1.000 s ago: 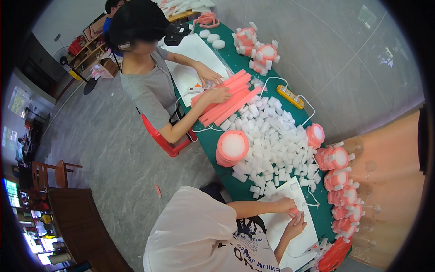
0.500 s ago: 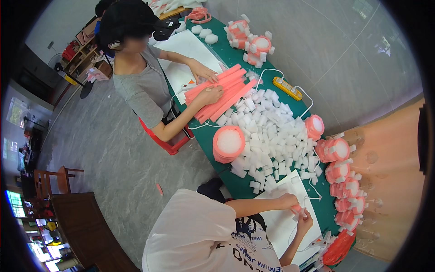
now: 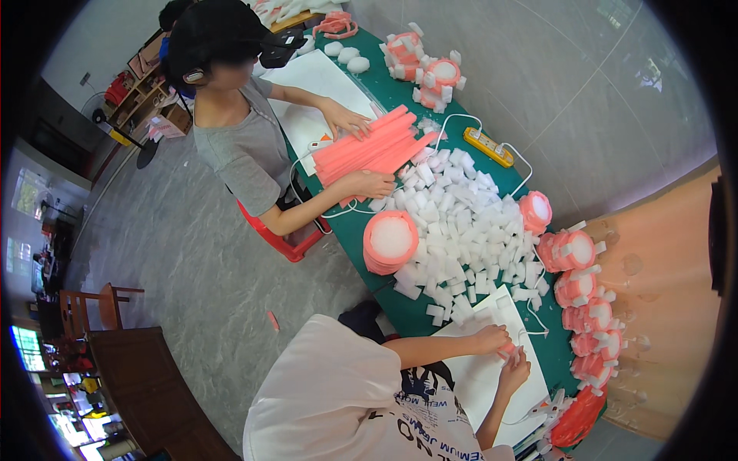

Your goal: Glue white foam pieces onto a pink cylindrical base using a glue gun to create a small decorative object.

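Over a white board, my left hand is closed on a small pink foam piece. Close beside it, the fingertips of my right hand pinch together at the lower end of that piece. What they hold is too small to make out. A large pile of white foam blocks covers the green table just beyond the board. Left of the pile stands a pink foam cylinder with a white top.
Across the table a co-worker's hands rest on pink foam strips. Pink foam rolls with white blocks line the right edge, near a red bag. A yellow power strip and white cables lie along the far edge.
One of the co-worker's hands has slid from the top of the strips to their near edge, and the strips lie closer together. My hands stay nearly in place around the pink piece.
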